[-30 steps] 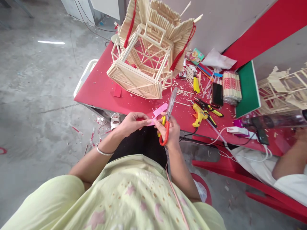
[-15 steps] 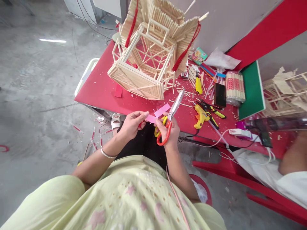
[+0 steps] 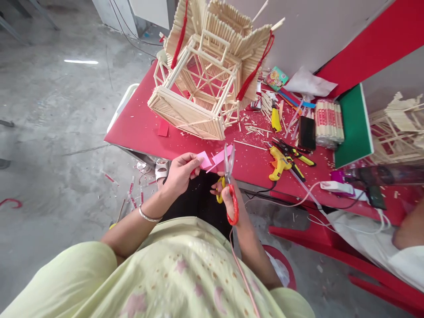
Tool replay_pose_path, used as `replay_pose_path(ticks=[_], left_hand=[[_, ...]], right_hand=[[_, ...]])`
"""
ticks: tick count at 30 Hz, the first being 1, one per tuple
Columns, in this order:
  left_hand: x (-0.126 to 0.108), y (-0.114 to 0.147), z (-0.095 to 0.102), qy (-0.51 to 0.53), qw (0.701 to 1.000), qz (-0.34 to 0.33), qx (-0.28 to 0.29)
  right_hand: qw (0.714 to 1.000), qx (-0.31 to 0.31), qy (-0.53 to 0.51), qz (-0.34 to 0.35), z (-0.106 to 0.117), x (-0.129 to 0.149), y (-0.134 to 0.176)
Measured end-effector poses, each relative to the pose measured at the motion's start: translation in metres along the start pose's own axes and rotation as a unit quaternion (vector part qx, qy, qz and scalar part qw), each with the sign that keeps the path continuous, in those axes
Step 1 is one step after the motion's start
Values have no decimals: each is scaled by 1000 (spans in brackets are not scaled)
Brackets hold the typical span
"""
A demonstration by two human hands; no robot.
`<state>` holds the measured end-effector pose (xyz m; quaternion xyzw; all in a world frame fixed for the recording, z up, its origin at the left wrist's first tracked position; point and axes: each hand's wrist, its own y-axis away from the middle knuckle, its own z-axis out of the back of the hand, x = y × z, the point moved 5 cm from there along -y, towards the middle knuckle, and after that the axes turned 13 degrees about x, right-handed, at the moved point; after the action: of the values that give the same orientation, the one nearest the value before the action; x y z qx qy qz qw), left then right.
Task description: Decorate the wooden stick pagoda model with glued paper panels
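Observation:
Between the thumb and fingers of my left hand (image 3: 183, 172) is a small piece of pink paper (image 3: 204, 160). My right hand (image 3: 236, 201) has its fingers through the handles of a pair of scissors (image 3: 228, 170), one handle yellow and the other red-orange. The blades stand a little apart and point away from me, to the right of the paper. A pink paper strip (image 3: 222, 154) lies at the table's front edge, just beyond my hands. Behind it stands a house-like model of wooden sticks (image 3: 188, 112) with red tassels hanging from its roof.
On the red table (image 3: 132, 121) lie a yellow glue gun (image 3: 278, 163), pliers (image 3: 298, 157), a yellow cutter (image 3: 275, 119), a black phone (image 3: 307, 133), bundled sticks (image 3: 328, 121) and scraps. At the right edge, a person's arm (image 3: 410, 227) shows near cables and a bottle.
My right hand has let go of the pink paper and drawn back, turning the scissors more upright with parted blades. My left hand keeps the paper, now tilted differently.

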<state>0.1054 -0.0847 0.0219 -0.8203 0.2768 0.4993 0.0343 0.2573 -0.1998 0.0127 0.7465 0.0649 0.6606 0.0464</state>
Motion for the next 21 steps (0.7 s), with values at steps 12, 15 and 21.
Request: replay_pose_path(ticks=[12, 15, 21], left_hand=[[8, -5, -3, -51, 998, -13, 31], [7, -5, -3, -50, 998, -15, 29], [9, -6, -6, -38, 999, -15, 31]], right_hand=[[994, 104, 14, -44, -21, -5, 7], [994, 97, 19, -40, -23, -4, 6], [995, 85, 26, -42, -25, 0, 7]])
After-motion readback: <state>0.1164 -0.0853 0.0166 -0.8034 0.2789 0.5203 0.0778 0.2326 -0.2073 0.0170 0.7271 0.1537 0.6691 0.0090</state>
